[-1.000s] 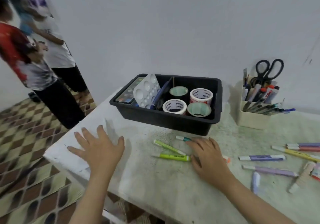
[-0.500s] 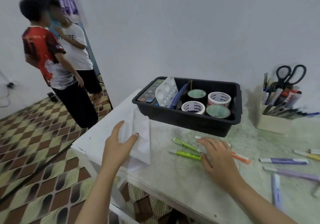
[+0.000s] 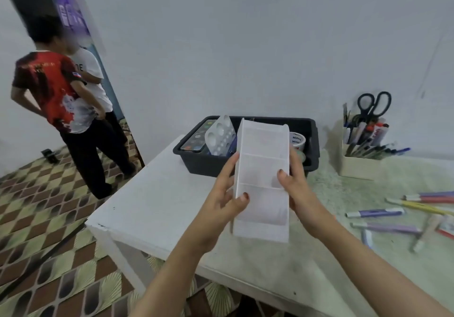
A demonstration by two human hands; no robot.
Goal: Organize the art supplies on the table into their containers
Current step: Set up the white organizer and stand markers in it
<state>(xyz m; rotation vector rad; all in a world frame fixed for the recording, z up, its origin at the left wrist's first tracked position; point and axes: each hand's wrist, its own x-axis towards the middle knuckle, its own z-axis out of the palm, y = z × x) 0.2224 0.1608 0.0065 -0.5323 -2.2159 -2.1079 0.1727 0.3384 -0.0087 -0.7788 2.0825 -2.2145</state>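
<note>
I hold a long white divided tray (image 3: 261, 169) up in front of me, above the table (image 3: 157, 201). My left hand (image 3: 224, 194) grips its left edge, thumb on the front. My right hand (image 3: 294, 184) grips its right edge. The tray has three compartments and hides the green markers that lay on the table. Behind it stands a black bin (image 3: 313, 140) with a paint palette (image 3: 218, 135) and tape rolls (image 3: 297, 140). Several markers (image 3: 375, 212) lie loose on the table at the right.
A cream pen holder (image 3: 358, 167) with black scissors (image 3: 373, 103) and pens stands at the back right by the wall. Two people (image 3: 61, 95) stand at the left on the patterned floor. The table's left edge and front corner are close.
My left hand lifted the white tray off the table's left part. My right hand left the green markers and took the tray's right side. The tray now stands upright in both hands.
</note>
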